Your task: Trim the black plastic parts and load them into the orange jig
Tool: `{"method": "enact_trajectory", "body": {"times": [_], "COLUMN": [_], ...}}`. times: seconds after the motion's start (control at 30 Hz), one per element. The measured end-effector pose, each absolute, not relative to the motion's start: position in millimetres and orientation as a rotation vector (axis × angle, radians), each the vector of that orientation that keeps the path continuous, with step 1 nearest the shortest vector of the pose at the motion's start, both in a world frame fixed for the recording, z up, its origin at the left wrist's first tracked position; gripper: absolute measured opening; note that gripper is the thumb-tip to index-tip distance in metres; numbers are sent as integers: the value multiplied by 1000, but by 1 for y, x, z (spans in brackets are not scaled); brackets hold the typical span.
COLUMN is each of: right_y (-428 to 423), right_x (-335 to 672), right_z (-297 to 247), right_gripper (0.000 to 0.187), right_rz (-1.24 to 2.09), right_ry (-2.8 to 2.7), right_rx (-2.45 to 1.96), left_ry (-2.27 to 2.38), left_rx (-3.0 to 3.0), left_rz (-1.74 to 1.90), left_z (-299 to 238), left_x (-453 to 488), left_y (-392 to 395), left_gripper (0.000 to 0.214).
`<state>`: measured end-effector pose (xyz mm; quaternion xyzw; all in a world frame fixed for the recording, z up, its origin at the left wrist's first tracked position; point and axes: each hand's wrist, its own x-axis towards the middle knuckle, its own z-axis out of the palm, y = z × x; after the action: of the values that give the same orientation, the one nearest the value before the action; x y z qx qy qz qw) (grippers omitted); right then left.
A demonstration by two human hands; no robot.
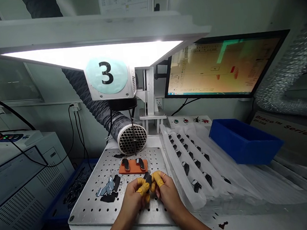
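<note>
My left hand (135,198) and my right hand (165,190) meet over the front of a perforated metal plate (96,204). Both wear yellow finger cots. Together they pinch a small dark part (148,179) between the fingertips. Just beyond them an orange fixture (133,166) holds two dark parts. A loose pile of small dark and grey pieces (109,191) lies on the plate to the left of my left hand.
White plastic sheets with rows of dark parts (190,161) lie to the right. A blue bin (243,141) stands beyond them. A ribbed exhaust hose with a grille (132,139) and a machine head marked 3 (110,77) overhang the plate. A monitor (224,67) is at back right.
</note>
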<state>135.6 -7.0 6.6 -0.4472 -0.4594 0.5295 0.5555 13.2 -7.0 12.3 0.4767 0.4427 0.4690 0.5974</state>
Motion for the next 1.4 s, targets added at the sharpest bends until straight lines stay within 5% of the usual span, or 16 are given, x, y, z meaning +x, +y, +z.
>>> {"method": "enact_trajectory", "body": {"times": [1.4], "right_y": [-7], "right_x": [135], "right_z": [7], "right_gripper": [7], "right_rz": [1184], "right_ry": [-1187], "right_rx": [-1068], "left_ry": [1083], "left_rx": [1182], "left_rz": [1159], "left_z": [10], "left_x": [16], "left_y": [-12], "left_gripper": [10]}}
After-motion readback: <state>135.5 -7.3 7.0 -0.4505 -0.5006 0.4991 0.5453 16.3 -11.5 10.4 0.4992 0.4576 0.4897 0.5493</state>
